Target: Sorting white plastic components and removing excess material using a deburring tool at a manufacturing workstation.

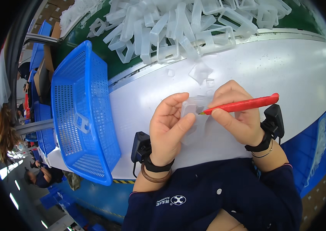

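Note:
In front of my chest, my left hand (166, 127) grips a translucent white plastic part (199, 131) between thumb and fingers. My right hand (242, 121) is closed around a slim red-handled trimming knife (247, 104). Its small pointed tip meets or nearly meets the part beside my left thumb; contact is too fine to tell. My fingers cover some of the part's edges. Thin clear scraps (200, 72) lie on the white tabletop (286, 65) just beyond my hands.
A heap of translucent plastic frames (147, 34) lies on a green belt (305, 19) along the far side. At left stands a blue perforated basket (111, 134) with one frame (81, 123) inside. A blue bin (299, 154) is at right. Another person (43, 175) appears far left.

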`<state>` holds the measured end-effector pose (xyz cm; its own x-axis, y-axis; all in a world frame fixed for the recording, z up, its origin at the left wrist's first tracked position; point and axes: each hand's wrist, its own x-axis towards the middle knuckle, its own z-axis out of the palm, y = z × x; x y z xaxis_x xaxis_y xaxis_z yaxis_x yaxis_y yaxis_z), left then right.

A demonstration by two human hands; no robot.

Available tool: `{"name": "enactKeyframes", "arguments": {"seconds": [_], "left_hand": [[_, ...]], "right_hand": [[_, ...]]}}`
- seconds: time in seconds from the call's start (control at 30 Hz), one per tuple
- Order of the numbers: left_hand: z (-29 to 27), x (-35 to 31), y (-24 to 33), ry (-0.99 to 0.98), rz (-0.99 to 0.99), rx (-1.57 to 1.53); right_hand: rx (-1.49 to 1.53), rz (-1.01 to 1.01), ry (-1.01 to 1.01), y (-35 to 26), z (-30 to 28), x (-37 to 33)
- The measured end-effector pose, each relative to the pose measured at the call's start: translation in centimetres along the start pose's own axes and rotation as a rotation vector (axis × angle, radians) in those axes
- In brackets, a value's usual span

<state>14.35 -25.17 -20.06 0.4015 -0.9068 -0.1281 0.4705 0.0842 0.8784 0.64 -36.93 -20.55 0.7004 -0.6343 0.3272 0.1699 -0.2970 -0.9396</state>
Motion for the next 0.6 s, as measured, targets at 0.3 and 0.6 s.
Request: {"name": "enactKeyframes", "arguments": {"seconds": [0.3, 0.6], "left_hand": [[-0.19, -0.03, -0.25, -0.011, 0.017, -0.003], [0.13, 0.34, -0.46, 0.023, 0.015, 0.098]], "right_hand": [[0.02, -0.021, 0.026, 0.17, 0.38, 0.0], [-0.511, -0.429, -0.003, 0.85, 1.02, 0.1]]}}
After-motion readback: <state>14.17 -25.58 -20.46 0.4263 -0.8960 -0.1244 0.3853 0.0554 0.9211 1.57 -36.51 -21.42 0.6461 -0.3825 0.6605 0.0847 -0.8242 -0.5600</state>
